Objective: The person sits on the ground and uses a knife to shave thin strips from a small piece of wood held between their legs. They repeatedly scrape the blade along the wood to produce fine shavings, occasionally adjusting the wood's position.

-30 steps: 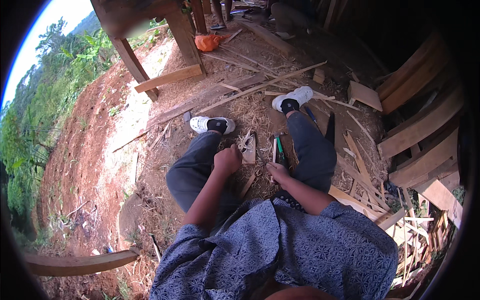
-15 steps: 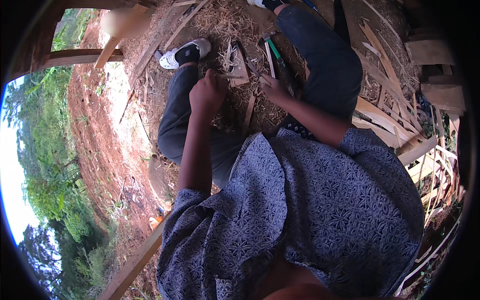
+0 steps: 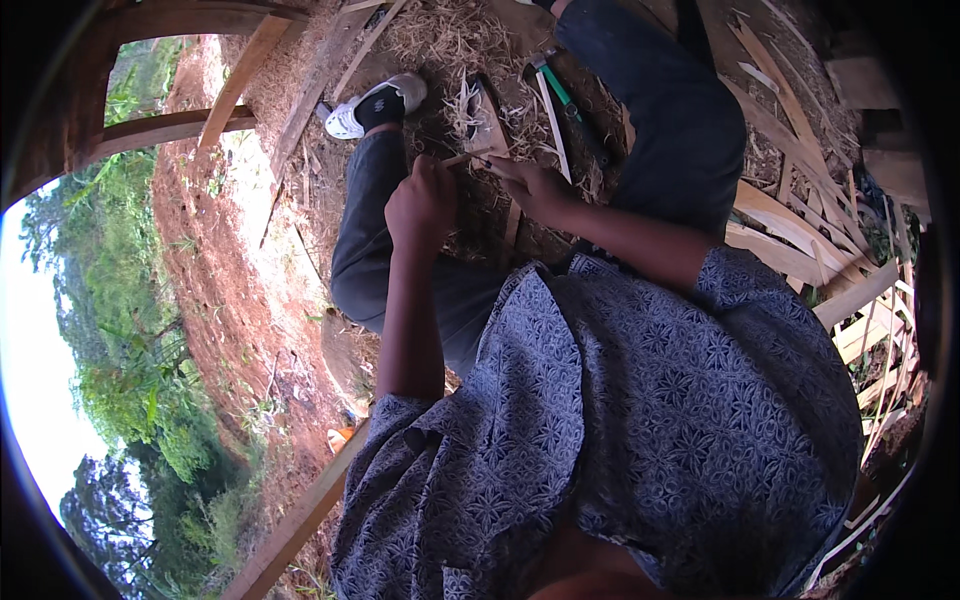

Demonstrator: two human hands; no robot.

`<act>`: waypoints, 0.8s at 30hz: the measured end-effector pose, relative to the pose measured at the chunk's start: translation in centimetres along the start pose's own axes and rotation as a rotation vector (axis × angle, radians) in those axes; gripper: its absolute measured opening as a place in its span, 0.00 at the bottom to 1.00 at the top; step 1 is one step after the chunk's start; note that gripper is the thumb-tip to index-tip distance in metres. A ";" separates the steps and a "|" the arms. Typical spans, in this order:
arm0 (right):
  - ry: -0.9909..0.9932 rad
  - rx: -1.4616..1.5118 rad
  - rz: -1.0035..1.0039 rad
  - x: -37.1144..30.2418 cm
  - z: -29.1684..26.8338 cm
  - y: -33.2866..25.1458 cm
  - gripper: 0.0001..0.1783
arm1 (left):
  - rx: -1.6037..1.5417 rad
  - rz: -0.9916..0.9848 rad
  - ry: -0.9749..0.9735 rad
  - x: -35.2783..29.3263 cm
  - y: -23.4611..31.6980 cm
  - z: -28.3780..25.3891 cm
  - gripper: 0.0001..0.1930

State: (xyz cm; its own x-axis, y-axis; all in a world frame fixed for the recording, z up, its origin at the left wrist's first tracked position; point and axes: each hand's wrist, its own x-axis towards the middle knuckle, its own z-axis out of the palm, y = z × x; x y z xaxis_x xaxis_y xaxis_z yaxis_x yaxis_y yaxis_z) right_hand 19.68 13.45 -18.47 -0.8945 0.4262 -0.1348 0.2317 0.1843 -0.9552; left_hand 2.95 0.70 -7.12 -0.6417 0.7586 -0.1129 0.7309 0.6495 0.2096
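My left hand (image 3: 422,203) is closed round a thin, pale wooden stick (image 3: 461,159), which points right from the fist. My right hand (image 3: 537,188) meets the stick's far end, its fingers closed on what looks like a knife. Only a small dark part of that knife (image 3: 487,163) shows now; the rest is hidden by the fingers or seen edge-on. Just beyond the hands, a flat piece of wood (image 3: 488,128) lies on the ground among shavings. To its right is a hammer (image 3: 557,88) with a green and black handle, beside a pale strip of wood (image 3: 553,125).
My bent legs (image 3: 672,130) frame the work spot, with a white shoe (image 3: 345,120) at the left. Wood shavings (image 3: 440,45) cover the ground. Planks and offcuts (image 3: 790,235) are piled at the right. A wooden beam (image 3: 300,525) runs at lower left, with a reddish dirt slope (image 3: 225,290) beyond.
My right hand has moved left and in to the stick's end. The knife, which pointed up and away from that hand, has turned and now barely shows. My left hand keeps the stick.
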 end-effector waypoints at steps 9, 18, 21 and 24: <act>-0.095 -0.092 0.129 0.2 -0.8 -1.9 0.28 | -0.134 -0.160 0.085 -1.0 1.5 0.1 0.15; -0.100 -0.139 0.083 0.7 -0.4 -0.7 0.28 | -0.180 -0.161 0.117 -0.4 1.1 1.0 0.16; -0.110 -0.222 0.235 1.7 0.4 2.9 0.28 | -0.194 -0.153 0.153 0.1 0.8 1.0 0.16; -0.145 -0.262 0.119 1.4 0.2 -2.0 0.30 | -0.192 -0.150 0.136 0.0 0.5 1.0 0.16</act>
State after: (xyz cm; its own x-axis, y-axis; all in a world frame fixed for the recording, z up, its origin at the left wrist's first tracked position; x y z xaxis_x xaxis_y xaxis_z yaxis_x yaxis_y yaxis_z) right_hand 17.91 13.50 -16.80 -0.8960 0.3314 -0.2955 0.4116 0.3701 -0.8328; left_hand 3.52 1.03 -7.97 -0.7745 0.6319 -0.0278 0.5760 0.7227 0.3820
